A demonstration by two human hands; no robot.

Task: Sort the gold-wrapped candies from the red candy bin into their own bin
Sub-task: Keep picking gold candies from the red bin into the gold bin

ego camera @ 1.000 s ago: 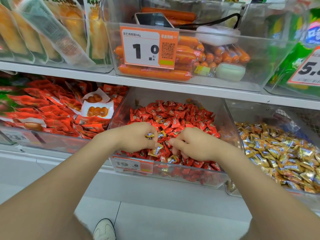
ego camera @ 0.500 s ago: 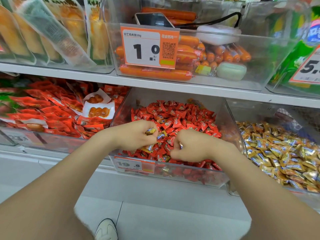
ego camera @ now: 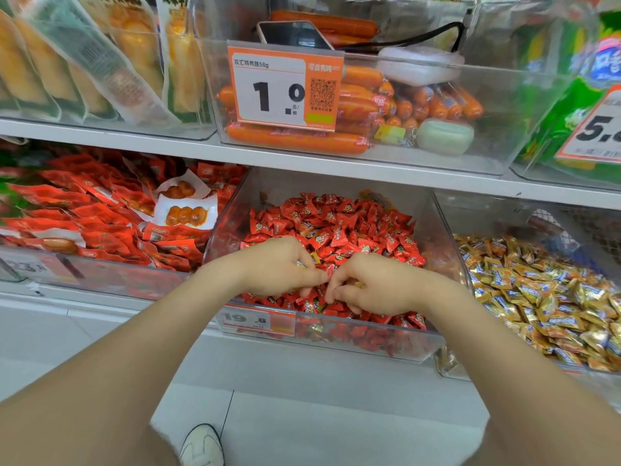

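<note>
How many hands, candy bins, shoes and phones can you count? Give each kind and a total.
Bare hands: 2 (left hand, right hand)
Clear plastic candy bins: 2 (red candy bin, gold candy bin)
White shoe: 1
Dark-screened smartphone: 1
Total: 6

A gold-wrapped candy [ego camera: 314,258] is pinched in the left grip [ego camera: 279,267]. The right grip [ego camera: 373,285] is curled among red-wrapped candies [ego camera: 336,227] in a clear plastic bin [ego camera: 336,343].

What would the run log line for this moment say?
left hand: grips gold-wrapped candy over red candy bin | right hand: fingers curled among red candies, grasp unclear | gold candy bin: adjacent on right
</note>
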